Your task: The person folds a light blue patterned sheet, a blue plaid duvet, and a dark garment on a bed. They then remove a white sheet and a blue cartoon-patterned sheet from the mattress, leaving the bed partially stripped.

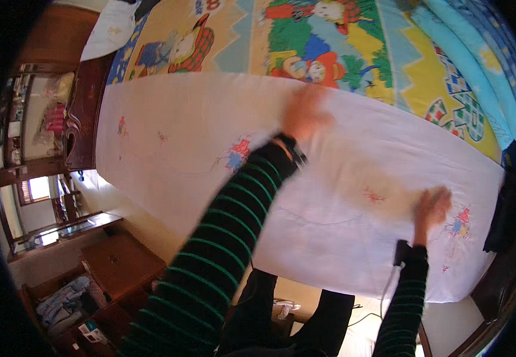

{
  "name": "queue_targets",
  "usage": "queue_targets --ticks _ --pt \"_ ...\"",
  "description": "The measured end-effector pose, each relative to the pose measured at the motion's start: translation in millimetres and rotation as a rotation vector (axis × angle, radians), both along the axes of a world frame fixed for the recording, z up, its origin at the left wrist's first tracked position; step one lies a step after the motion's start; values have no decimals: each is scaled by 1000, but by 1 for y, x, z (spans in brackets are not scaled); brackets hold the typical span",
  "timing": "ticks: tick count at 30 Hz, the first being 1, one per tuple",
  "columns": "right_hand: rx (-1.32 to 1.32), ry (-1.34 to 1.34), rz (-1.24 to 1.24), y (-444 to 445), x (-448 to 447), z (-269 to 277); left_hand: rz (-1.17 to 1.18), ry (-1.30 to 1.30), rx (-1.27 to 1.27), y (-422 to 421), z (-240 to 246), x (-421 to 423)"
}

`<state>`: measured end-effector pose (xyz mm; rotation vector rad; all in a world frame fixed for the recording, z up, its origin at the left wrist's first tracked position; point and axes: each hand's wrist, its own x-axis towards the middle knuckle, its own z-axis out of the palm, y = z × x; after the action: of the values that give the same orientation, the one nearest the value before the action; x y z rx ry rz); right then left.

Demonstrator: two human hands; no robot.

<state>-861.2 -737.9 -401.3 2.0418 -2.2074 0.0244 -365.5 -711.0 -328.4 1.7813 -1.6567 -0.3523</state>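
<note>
A white bed sheet [186, 107] with embroidered flowers lies spread over the bed before me. Its far edge meets a bright cartoon-print cover [235, 35] on the other side. My left hand [304, 114], blurred by motion, is over the sheet close to that edge. Lower right, near an embroidered flower cluster, my right hand [432, 207] is also over the sheet, and blurred too. Faint creases run through the cloth between the hands. Nothing separate shows in either hand; whether fingers pinch or touch the cloth cannot be made out.
Folded blue blankets [476, 58] lie at the far right. A carved wooden bed end [84, 111] bounds the left side, with a white cloth [113, 31] near its top. A wooden cabinet [124, 263] and an open drawer of clothes [68, 303] stand lower left. Dark cloth [501, 214] hangs right.
</note>
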Motion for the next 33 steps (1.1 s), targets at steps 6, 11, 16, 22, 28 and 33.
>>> queue_targets --ticks 6,11,16,22,28,33 --pt "-27 -287 771 148 408 24 354 -756 274 185 41 265" --pt "411 -678 1632 447 526 58 576 -399 511 368 32 266" --pt "1378 -1066 1416 480 461 77 227 5 269 377 13 179" --pt "-128 -376 386 253 388 32 -197 86 119 332 8 114" --pt "-112 -234 340 250 401 38 381 3 151 394 -4 298" --pt "-134 -176 371 237 396 32 1091 -434 458 549 -5 471"
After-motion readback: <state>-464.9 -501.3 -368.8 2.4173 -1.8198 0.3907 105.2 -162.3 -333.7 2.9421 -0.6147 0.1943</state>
